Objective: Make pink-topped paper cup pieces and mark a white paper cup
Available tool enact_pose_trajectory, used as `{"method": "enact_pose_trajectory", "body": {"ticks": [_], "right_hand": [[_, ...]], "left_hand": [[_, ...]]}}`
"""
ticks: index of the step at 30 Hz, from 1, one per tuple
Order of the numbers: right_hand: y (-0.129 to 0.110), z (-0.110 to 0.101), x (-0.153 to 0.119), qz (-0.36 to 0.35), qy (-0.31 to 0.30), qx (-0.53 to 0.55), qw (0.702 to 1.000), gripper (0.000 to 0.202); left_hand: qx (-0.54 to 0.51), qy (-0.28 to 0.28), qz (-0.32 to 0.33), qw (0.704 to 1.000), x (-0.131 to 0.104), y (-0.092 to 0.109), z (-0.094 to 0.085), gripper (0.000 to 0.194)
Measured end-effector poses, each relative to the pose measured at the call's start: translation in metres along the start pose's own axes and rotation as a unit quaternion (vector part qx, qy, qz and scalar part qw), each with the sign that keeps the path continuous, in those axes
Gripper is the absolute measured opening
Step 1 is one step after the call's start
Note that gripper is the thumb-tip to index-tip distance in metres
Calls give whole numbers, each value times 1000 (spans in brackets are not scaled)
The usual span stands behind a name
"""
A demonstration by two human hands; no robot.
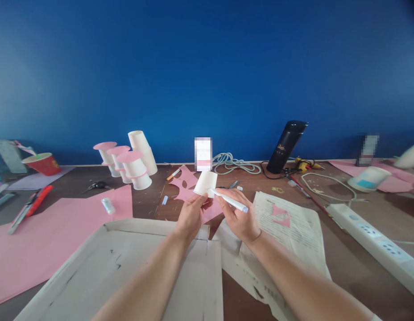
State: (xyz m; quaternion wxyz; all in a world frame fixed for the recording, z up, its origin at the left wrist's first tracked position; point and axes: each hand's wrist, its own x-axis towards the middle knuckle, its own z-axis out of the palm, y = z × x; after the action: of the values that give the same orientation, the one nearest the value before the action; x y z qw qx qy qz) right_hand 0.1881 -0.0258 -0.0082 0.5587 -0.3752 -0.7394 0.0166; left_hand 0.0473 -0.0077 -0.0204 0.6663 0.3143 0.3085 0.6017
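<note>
A white paper cup (206,182) is held upside down, slightly tilted, in my left hand (192,214), whose fingers grip it near its rim. My right hand (238,216) is closed round a white marker (231,200), its tip end at the cup's right side. Under and behind the cup lie pink paper scraps (185,183). On the left, white cups with pink discs (135,169) stand beside a tall stack of white cups (143,151).
Pink sheets (76,223), a red cutter (41,200) and a white box lid (136,267) lie on the left and in front. Printed paper (294,227), a black bottle (285,147), cables (237,164) and a power strip (374,232) are on the right. A person's fingers show at the far right edge.
</note>
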Motion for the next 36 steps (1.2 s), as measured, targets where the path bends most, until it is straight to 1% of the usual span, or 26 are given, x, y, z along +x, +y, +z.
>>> {"method": "enact_pose_trajectory", "body": {"ticks": [4,8,12,20,36], "right_hand": [[-1,1,0,9,-4,-1,1000,27],[-4,0,0,0,6,-5,1000,27],[-5,0,1,-9,20,-16,1000,30],[-3,2,-2,-3,3,-23,1000,29],[-2,4,-2,5,-2,-40,999,26]], "left_hand": [[-8,-5,-6,1000,-1,1,0,21],[-28,-10,-21,999,-2,2,1,18],[-45,1,-26,999,-2,3,2,18],[-41,-1,-29,999,-1,4,3,15],[-39,-16,-28,999,-1,3,2,19]]}}
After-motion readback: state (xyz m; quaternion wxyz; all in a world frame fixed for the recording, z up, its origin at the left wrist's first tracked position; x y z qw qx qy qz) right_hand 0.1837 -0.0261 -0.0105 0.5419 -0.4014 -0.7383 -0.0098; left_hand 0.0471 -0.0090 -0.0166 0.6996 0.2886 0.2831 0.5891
